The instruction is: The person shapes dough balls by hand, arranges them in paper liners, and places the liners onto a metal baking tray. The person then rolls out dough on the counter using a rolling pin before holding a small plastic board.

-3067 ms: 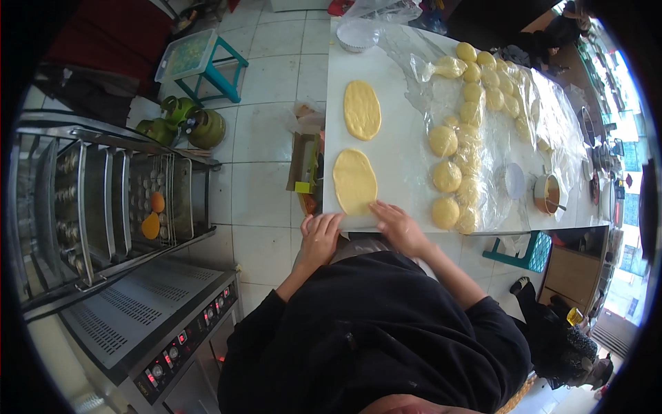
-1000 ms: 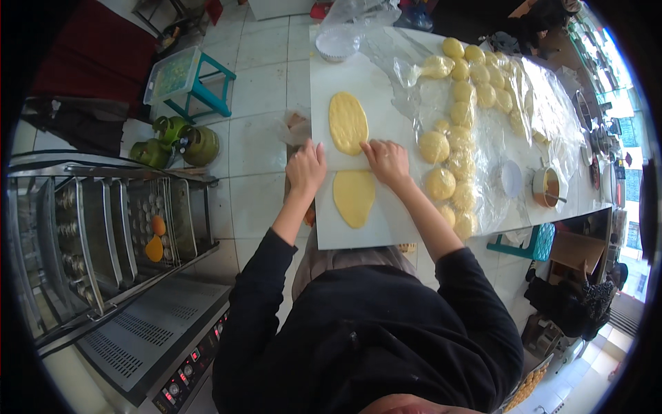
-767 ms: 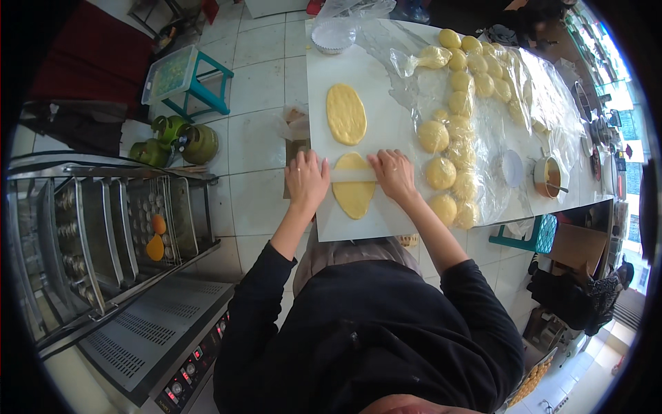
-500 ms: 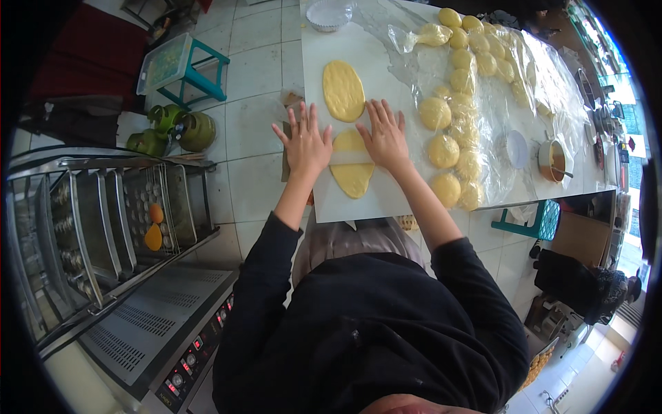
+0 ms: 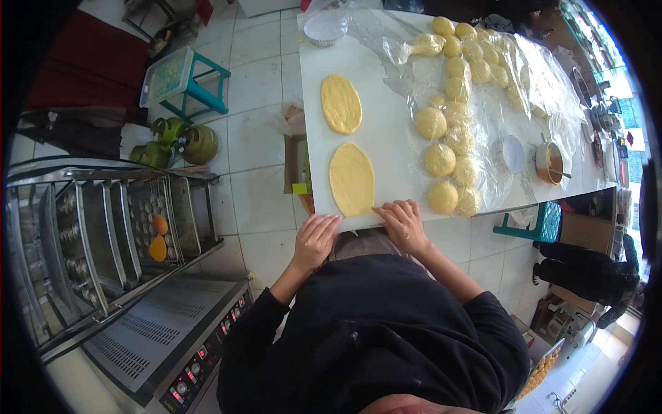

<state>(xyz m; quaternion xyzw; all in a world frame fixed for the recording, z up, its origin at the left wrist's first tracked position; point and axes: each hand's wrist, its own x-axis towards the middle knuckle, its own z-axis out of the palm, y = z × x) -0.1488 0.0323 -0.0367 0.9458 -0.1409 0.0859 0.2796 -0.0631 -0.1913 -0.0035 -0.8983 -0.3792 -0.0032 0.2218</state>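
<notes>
A flattened yellow oval of dough [image 5: 352, 179] lies near the table's front edge, and a second dough oval [image 5: 341, 104] sits just beyond it. Between my hands, at the near end of the closer oval, shows a short pale length of a white rolling pin [image 5: 360, 221]; its ends are hidden under my fingers. My left hand [image 5: 316, 239] is curled over the left end, fingers together. On the right end, my right hand [image 5: 403, 224] has its fingers bent, its fingertips close to the dough's lower right corner.
Several dough balls [image 5: 440, 160] lie under clear plastic sheeting [image 5: 496, 138] to the right. Paper cups [image 5: 325, 29] stand at the far left table corner. A pot [image 5: 549, 163] with a utensil sits at the right. Left of me are a tray rack [image 5: 103, 234] and an oven [image 5: 152, 331].
Both hands have come toward me with the rolling pin, from the middle of the nearer dough to its near end. Their fingers went from spread to curled. That dough is now longer and wider.
</notes>
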